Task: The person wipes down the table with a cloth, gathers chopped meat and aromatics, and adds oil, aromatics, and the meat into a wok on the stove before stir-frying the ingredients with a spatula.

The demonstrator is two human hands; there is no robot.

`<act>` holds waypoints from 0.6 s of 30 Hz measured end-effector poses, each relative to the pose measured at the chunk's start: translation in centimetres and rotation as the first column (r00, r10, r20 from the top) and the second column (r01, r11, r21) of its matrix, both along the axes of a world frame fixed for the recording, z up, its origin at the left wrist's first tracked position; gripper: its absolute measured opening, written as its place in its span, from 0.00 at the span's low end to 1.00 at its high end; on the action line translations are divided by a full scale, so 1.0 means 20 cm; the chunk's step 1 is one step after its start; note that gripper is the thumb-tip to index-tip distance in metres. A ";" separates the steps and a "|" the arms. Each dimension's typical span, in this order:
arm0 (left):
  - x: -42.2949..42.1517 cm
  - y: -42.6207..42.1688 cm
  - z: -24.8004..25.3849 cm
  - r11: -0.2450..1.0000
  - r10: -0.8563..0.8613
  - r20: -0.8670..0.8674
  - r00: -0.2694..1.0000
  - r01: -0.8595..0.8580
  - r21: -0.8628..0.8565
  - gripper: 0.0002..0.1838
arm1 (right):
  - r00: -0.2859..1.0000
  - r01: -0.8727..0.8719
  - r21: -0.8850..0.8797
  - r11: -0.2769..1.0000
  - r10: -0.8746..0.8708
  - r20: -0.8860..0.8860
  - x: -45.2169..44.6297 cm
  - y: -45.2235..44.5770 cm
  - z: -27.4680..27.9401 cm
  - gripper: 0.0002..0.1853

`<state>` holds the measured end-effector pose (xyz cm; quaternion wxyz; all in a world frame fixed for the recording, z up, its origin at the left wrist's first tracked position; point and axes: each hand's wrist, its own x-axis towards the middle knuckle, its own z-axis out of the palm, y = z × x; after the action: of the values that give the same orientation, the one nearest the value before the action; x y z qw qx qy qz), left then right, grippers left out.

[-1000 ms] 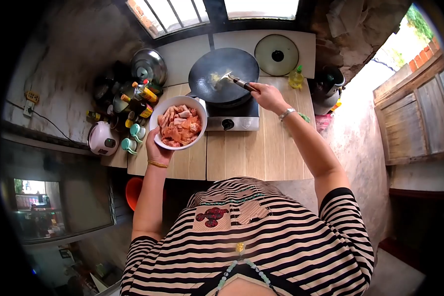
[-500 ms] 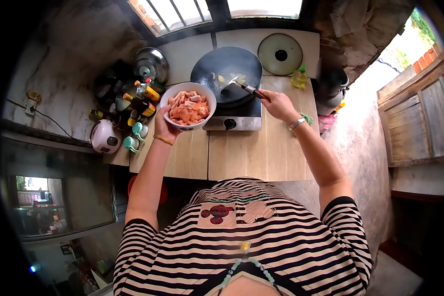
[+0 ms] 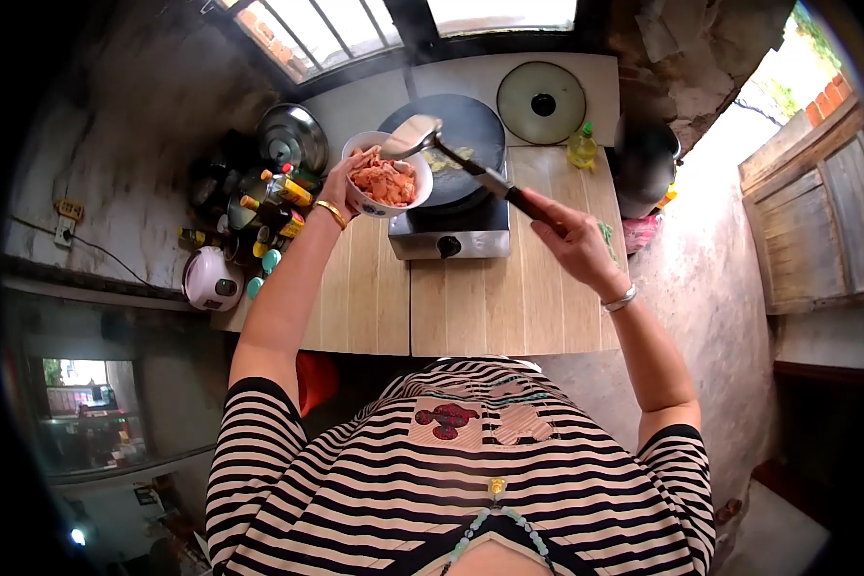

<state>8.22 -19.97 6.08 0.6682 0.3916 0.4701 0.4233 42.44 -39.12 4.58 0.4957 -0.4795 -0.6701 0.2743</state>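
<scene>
Two hands grip: left hand (image 3: 339, 189), the bowl (image 3: 379, 209) of meat (image 3: 384, 180), best steadied near the wok (image 3: 482, 125) ahead; right hand (image 3: 578, 245), the spatula (image 3: 492, 180), blade (image 3: 411, 137) forward-left, best held firmly.

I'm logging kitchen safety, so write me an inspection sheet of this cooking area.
Surface: wood-look worktop with a seam between its panels.
Job's things: wok on the stove, pale pieces inside; bowl of raw-looking meat beside it.
Clutter: bottles crowded at the left; rice cooker near them; lid and green-capped bottle at the right.
Hands: left hand holds the bowl; right hand holds the spatula, its blade overlapping the bowl in view; contact unclear.
Cables: dark cable from the wall socket towards the rice cooker; far end unclear.
Surroundings: barred window behind, stained wall left, wooden door right.
</scene>
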 end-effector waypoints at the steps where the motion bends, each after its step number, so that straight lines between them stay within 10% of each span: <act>1: 0.06 -0.03 0.06 1.000 -0.012 -0.026 1.000 0.012 -0.017 0.22 | 1.000 -0.009 0.059 0.998 0.008 0.011 -0.01 0.01 -0.04 0.22; 18: 0.11 0.23 -0.02 0.995 0.042 -0.108 0.993 -0.051 -0.082 0.20 | 0.654 -0.128 0.320 0.939 -0.163 0.739 0.04 0.27 -0.04 0.32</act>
<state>10.45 -15.33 5.66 0.6480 0.3738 0.5315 0.3973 43.31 -33.72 3.85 0.2503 -0.4619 -0.8474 -0.0765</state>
